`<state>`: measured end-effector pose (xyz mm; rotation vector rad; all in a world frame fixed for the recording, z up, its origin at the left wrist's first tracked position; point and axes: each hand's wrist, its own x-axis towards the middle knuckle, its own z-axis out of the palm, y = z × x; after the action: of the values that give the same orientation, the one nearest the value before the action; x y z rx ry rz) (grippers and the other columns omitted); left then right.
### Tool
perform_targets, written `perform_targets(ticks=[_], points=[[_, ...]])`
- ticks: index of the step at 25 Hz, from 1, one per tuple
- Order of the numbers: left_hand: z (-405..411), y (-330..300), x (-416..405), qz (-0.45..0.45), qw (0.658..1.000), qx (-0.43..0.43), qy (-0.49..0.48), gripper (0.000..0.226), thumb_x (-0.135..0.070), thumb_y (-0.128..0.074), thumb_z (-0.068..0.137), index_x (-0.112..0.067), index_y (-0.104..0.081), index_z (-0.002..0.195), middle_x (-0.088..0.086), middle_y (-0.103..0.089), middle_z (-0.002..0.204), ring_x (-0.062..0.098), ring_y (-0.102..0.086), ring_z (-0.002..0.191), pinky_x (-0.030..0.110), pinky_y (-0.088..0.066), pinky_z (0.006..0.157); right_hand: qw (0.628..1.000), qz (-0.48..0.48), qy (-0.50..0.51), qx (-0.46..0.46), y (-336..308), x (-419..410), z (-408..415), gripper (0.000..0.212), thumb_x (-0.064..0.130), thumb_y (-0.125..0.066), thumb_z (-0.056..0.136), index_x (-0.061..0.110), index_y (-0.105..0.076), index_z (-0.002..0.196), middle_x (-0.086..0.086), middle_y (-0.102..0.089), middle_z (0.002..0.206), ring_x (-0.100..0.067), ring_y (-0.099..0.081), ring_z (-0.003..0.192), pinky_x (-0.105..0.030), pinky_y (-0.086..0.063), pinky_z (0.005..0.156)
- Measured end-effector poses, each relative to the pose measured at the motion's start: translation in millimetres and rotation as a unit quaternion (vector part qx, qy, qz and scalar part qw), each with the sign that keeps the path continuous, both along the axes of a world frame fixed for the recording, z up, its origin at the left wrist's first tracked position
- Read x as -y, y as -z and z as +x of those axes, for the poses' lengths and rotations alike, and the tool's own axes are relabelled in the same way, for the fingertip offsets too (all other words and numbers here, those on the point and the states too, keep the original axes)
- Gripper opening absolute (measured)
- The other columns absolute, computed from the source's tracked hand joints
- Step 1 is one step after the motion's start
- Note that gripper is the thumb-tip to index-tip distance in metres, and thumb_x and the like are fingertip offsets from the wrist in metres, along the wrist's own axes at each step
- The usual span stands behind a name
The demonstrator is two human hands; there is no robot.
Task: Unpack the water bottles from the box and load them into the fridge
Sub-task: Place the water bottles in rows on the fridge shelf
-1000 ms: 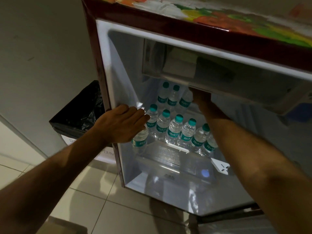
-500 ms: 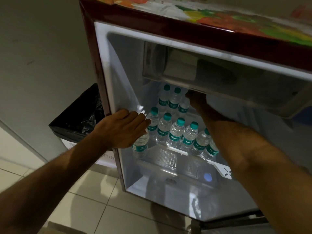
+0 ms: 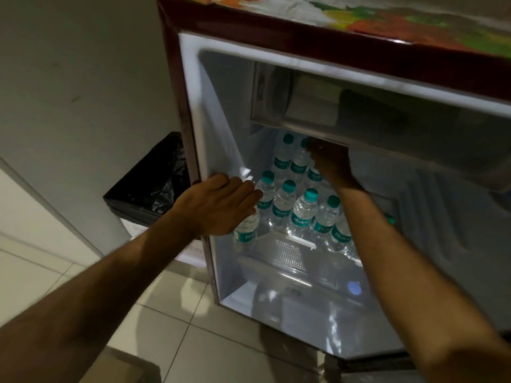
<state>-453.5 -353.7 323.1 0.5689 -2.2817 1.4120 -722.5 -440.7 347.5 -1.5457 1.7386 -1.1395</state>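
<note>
Loading step in progress, at the fridge with its door open. Left hand lies over the top of a water bottle at the front left corner of the shelf, fingers straight and close together, pointing into the cabinet; whether the thumb wraps the bottle is hidden under the palm, so read as resting on it, not a clear grip. Right hand is reached deep to the back of the shelf, just under the freezer compartment, among the back-row bottles; fingers are dark and turned away, cannot tell if it grips one or only nudges. Front-row bottles stand upright, teal caps, touching side by side along the front edge. Shelf looks fairly full, so the task seems well along. Box is barely in view, maybe the brown corner at the bottom edge, unsure. Black-lined bin sits on the floor left of the fridge. Next move likely calls for squaring the back bottle upright, pulling the right arm out without tipping the front row, and seating the left bottle against its neighbours.
</note>
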Motion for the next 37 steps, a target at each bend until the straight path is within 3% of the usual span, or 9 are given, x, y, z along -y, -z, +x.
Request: perform_targets(ticks=[3, 7, 12, 17, 25, 28, 31, 35, 37], points=[[-0.8, 1.0, -0.8, 0.013, 1.000, 0.002, 0.001, 0.027, -0.032, -0.048, 0.101, -0.015, -0.068, 0.108, 0.001, -0.065, 0.087, 0.020, -0.059, 0.070, 0.032, -0.036, 0.069, 0.969, 0.097, -0.222, 0.051, 6.0, -48.4, 17.7, 0.027, 0.021, -0.062, 0.095, 0.020, -0.063, 0.122, 0.000, -0.070, 0.112, -0.013, -0.069, 0.085, -0.028, -0.056, 0.066], [-1.9, -0.6, -3.1, 0.008, 1.000, -0.006, -0.008, 0.022, -0.032, -0.052, 0.097, -0.017, -0.068, 0.104, 0.002, -0.065, 0.089, 0.021, -0.060, 0.073, 0.032, -0.036, 0.071, 0.898, 0.183, -0.399, 0.030, 33.5, -101.7, 47.7, 0.049, 0.009, -0.073, 0.086, 0.034, -0.056, 0.124, 0.012, -0.067, 0.118, -0.003, -0.065, 0.106, -0.024, -0.055, 0.087], [-2.9, 3.3, -1.3, 0.019, 1.000, -0.022, -0.007, 0.028, -0.035, -0.061, 0.093, -0.015, -0.067, 0.112, 0.004, -0.068, 0.098, 0.023, -0.064, 0.080, 0.034, -0.037, 0.075, 0.944, 0.092, -0.309, 0.070, 48.8, -107.9, 71.6, 0.050, 0.013, -0.083, 0.078, 0.020, -0.061, 0.123, 0.005, -0.071, 0.111, -0.004, -0.068, 0.099, -0.022, -0.056, 0.080], [-3.9, 9.9, 1.4, -0.047, 0.995, -0.080, -0.038, 0.060, -0.049, -0.046, 0.100, -0.009, -0.050, 0.145, 0.013, -0.059, 0.138, 0.027, -0.052, 0.132, 0.043, -0.031, 0.106, 0.966, 0.022, -0.205, 0.155, 35.5, -107.8, 52.6, 0.036, 0.016, -0.077, 0.084, 0.013, -0.063, 0.117, -0.002, -0.073, 0.109, -0.018, -0.071, 0.100, -0.038, -0.060, 0.084], [-12.9, 16.6, -0.1, -0.045, 0.973, -0.220, -0.055, 0.069, -0.044, -0.037, 0.101, -0.003, -0.026, 0.154, 0.015, -0.024, 0.162, 0.030, -0.024, 0.150, 0.051, -0.004, 0.121, 0.866, 0.039, 0.076, 0.492, 15.2, -80.8, 3.4, 0.027, 0.015, -0.065, 0.092, 0.008, -0.060, 0.118, -0.014, -0.069, 0.115, -0.030, -0.072, 0.100, -0.043, -0.059, 0.087], [-14.3, 18.0, 0.0, -0.042, 0.966, -0.251, -0.047, 0.068, -0.041, -0.038, 0.101, -0.002, -0.026, 0.154, 0.014, -0.019, 0.164, 0.030, -0.023, 0.150, 0.049, -0.003, 0.122, 0.875, -0.020, 0.169, 0.453, 5.2, -55.5, -23.9, 0.049, 0.019, -0.077, 0.083, 0.014, -0.054, 0.125, -0.009, -0.063, 0.122, -0.029, -0.070, 0.097, -0.039, -0.062, 0.075], [-14.3, 18.7, 1.0, -0.044, 0.968, -0.243, -0.046, 0.068, -0.042, -0.039, 0.100, -0.002, -0.028, 0.154, 0.014, -0.021, 0.163, 0.030, -0.025, 0.150, 0.048, -0.004, 0.122, 0.919, -0.050, 0.232, 0.315, 1.3, -36.2, -50.7, 0.044, 0.024, -0.081, 0.080, 0.023, -0.050, 0.111, -0.004, -0.057, 0.118, -0.023, -0.064, 0.102, -0.037, -0.061, 0.077], [-13.4, 21.5, 3.3, -0.048, 0.968, -0.244, -0.043, 0.066, -0.040, -0.043, 0.100, -0.002, -0.031, 0.153, 0.016, -0.031, 0.159, 0.030, -0.028, 0.148, 0.048, -0.005, 0.122, 0.975, 0.067, 0.192, 0.092, 13.7, -3.2, -89.1, 0.067, 0.057, -0.080, 0.058, 0.017, -0.060, 0.109, -0.010, -0.063, 0.123, -0.030, -0.061, 0.113, -0.046, -0.052, 0.099], [-13.1, 21.8, 3.0, -0.050, 0.969, -0.241, -0.036, 0.066, -0.039, -0.043, 0.100, -0.003, -0.031, 0.153, 0.016, -0.039, 0.154, 0.030, -0.031, 0.147, 0.048, -0.006, 0.122, 0.975, 0.132, 0.168, 0.063, 17.1, 12.7, -95.6, 0.058, 0.044, -0.084, 0.066, 0.015, -0.061, 0.111, -0.014, -0.062, 0.129, -0.029, -0.063, 0.111, -0.044, -0.053, 0.099]])
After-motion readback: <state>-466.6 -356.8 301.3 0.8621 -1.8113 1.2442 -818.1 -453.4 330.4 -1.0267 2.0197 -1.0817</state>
